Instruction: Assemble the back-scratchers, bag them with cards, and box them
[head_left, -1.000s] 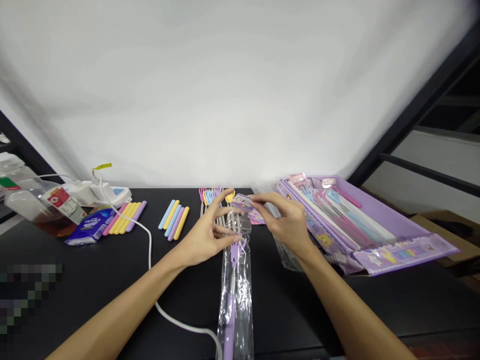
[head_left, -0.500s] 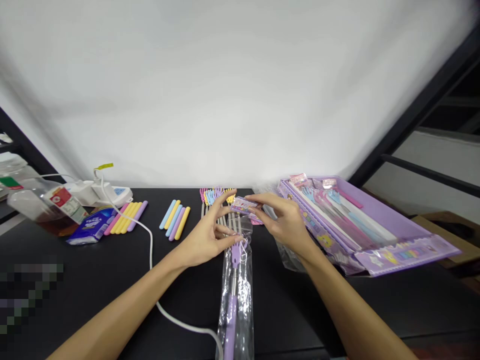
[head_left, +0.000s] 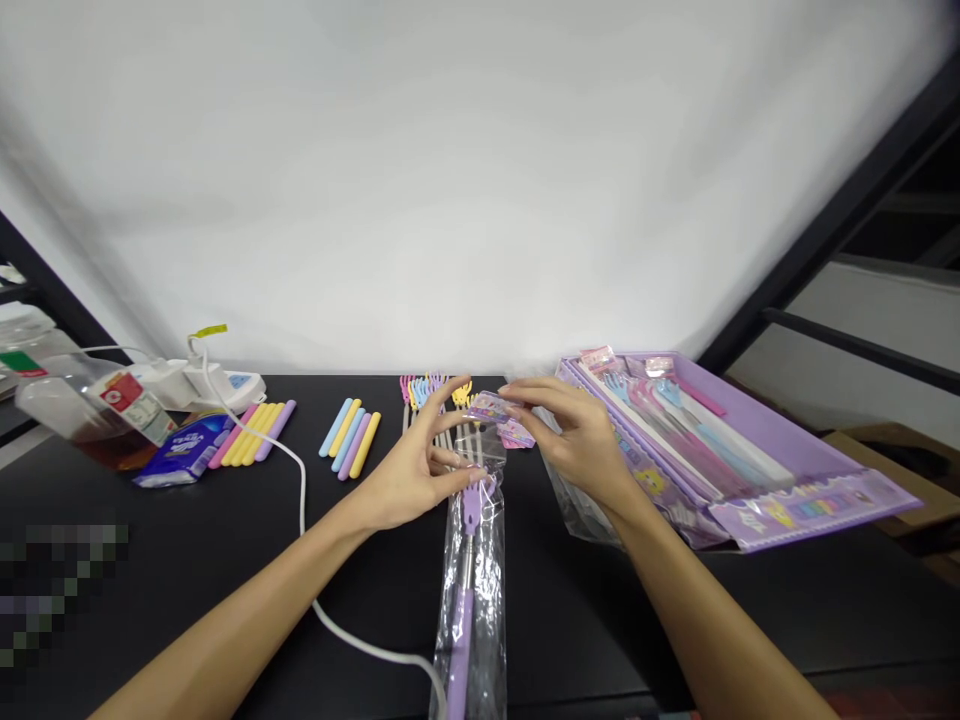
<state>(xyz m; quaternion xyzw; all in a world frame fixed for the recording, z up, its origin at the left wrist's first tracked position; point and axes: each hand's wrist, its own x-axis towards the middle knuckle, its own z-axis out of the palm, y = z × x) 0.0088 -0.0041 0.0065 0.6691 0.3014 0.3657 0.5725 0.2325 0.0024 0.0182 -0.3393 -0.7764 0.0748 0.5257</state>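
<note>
A purple back scratcher with a hand-shaped head lies inside a long clear plastic bag, pointing away from me. My left hand is at the bag's top end. Its thumb presses on the plastic by the scratcher's head, and its index finger reaches up toward a small printed card. My right hand pinches that card's right edge between thumb and fingertips. Another printed card lies just below. Behind my left hand, several back scratchers with coloured heads lie in a row.
A purple display box with bagged scratchers stands at right, beside crumpled clear plastic. Coloured handles and more handles lie left. A white cable crosses the table from a power strip. A bottle and blue packet stand near it.
My right hand has shifted slightly right, its fingers straighter, and more of the lower printed card shows. My left hand and the bagged scratcher have hardly moved.
</note>
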